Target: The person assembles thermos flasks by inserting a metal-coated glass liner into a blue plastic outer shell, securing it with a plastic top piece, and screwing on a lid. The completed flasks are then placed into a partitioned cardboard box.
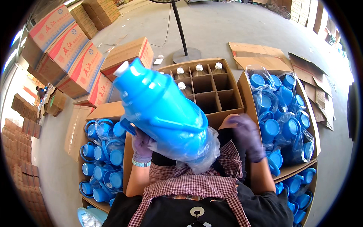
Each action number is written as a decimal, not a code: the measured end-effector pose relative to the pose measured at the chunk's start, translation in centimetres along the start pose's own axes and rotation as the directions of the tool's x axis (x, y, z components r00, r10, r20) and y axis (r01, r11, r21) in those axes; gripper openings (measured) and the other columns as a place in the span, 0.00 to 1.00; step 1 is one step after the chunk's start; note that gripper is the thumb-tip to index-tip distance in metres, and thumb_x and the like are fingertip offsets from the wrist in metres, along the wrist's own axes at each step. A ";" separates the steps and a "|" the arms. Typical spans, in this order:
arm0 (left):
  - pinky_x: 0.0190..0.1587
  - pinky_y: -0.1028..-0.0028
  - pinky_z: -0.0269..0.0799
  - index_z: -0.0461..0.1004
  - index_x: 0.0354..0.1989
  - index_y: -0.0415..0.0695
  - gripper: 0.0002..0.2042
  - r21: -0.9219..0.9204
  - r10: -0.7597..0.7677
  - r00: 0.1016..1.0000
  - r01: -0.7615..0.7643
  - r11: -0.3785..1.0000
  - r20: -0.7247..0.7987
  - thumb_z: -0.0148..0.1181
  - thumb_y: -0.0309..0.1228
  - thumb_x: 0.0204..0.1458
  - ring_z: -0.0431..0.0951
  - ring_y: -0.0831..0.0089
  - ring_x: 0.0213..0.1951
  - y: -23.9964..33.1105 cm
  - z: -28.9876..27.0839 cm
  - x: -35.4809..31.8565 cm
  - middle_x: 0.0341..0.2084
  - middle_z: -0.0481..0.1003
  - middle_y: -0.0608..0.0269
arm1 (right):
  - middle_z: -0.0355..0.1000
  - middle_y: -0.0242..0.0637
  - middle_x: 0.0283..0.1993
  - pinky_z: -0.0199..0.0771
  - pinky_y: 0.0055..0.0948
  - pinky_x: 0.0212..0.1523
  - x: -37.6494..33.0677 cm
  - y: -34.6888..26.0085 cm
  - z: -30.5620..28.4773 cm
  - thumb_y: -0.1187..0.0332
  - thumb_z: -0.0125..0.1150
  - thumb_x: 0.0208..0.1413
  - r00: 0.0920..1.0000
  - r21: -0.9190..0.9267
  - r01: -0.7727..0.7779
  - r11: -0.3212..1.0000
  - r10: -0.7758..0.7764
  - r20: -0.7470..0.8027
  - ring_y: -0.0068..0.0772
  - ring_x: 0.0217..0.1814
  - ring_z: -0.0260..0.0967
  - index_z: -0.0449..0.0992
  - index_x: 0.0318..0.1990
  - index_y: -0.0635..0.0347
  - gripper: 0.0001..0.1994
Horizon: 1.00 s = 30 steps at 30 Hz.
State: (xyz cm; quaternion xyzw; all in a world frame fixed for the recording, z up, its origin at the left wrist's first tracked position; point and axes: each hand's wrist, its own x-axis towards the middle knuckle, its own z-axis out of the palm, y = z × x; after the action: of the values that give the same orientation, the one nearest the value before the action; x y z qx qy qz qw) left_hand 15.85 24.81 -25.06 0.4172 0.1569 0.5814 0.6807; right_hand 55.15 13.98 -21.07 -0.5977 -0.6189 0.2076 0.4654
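A blue vacuum flask with a white stopper leans to the upper left in front of me. My left hand, in a purple glove, is closed round its handle on the left side. Crumpled clear plastic wraps the flask's lower end. My right hand, also gloved in purple, is apart from the flask, over my right thigh and beside the right-hand carton. Motion blurs its fingers, and I can make out nothing in it.
Ahead stands a divided carton with several white-capped metallic bottles in its cells. Blue handled cups fill the left carton and right carton. Stacked boxes, a fan stand and flattened cardboard lie beyond.
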 end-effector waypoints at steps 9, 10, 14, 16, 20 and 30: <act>0.60 0.67 0.73 0.62 0.71 0.32 0.48 0.624 -0.407 0.894 0.211 0.753 0.189 0.58 0.65 0.56 0.79 0.68 0.54 0.3 7.7 -1.5 0.55 0.78 0.54 | 0.61 0.49 0.73 0.56 0.47 0.75 -2.1 -1.6 2.2 0.36 0.75 0.45 0.988 0.937 -0.117 0.329 -0.059 0.144 0.48 0.75 0.60 0.59 0.72 0.64 0.55; 0.60 0.67 0.72 0.61 0.71 0.33 0.49 0.629 -0.486 0.865 0.307 0.714 0.129 0.55 0.67 0.57 0.78 0.68 0.54 0.7 8.4 -1.9 0.55 0.78 0.54 | 0.64 0.47 0.71 0.61 0.46 0.73 -2.2 -1.9 1.0 0.40 0.77 0.46 0.983 0.855 -0.131 0.501 -0.048 0.179 0.46 0.72 0.64 0.60 0.71 0.62 0.51; 0.52 0.69 0.72 0.67 0.66 0.33 0.52 0.544 -0.321 0.914 0.142 0.827 0.249 0.45 0.76 0.54 0.76 0.70 0.42 -1.4 5.7 -3.0 0.45 0.77 0.59 | 0.67 0.48 0.68 0.68 0.47 0.70 -3.5 -4.2 -3.5 0.43 0.82 0.42 0.973 0.573 0.117 0.811 -0.210 0.099 0.47 0.69 0.68 0.58 0.70 0.59 0.53; 0.59 0.67 0.69 0.65 0.67 0.35 0.50 0.858 -0.276 0.955 0.050 0.511 0.109 0.61 0.70 0.51 0.73 0.70 0.52 -1.2 7.0 -2.1 0.53 0.74 0.59 | 0.67 0.49 0.67 0.70 0.48 0.68 -4.3 -5.6 -5.4 0.42 0.84 0.38 0.947 0.451 0.267 0.852 -0.319 0.043 0.50 0.67 0.70 0.56 0.71 0.59 0.57; 0.66 0.67 0.65 0.65 0.68 0.37 0.43 0.798 -0.778 0.610 0.390 0.459 0.149 0.69 0.57 0.53 0.70 0.69 0.63 -0.9 8.8 1.3 0.61 0.72 0.58 | 0.68 0.51 0.65 0.72 0.49 0.63 -5.0 -9.5 -10.2 0.45 0.88 0.29 0.922 0.079 0.259 0.963 -0.271 0.278 0.57 0.64 0.70 0.55 0.74 0.60 0.64; 0.46 0.79 0.77 0.74 0.59 0.34 0.21 0.708 -0.594 0.644 0.113 0.698 0.483 0.57 0.25 0.56 0.80 0.79 0.43 -3.4 28.1 9.5 0.43 0.81 0.62 | 0.68 0.49 0.54 0.75 0.47 0.51 -8.8 -11.2 -9.7 0.55 0.83 0.30 0.989 -0.193 0.147 0.970 -0.138 0.061 0.55 0.49 0.72 0.73 0.61 0.55 0.44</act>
State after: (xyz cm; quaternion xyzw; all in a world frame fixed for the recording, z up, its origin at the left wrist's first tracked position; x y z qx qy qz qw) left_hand 40.36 22.81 -8.11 0.7563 0.1609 0.1448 0.6174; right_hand 55.74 0.64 -10.21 -0.5899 -0.6884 0.1253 0.4030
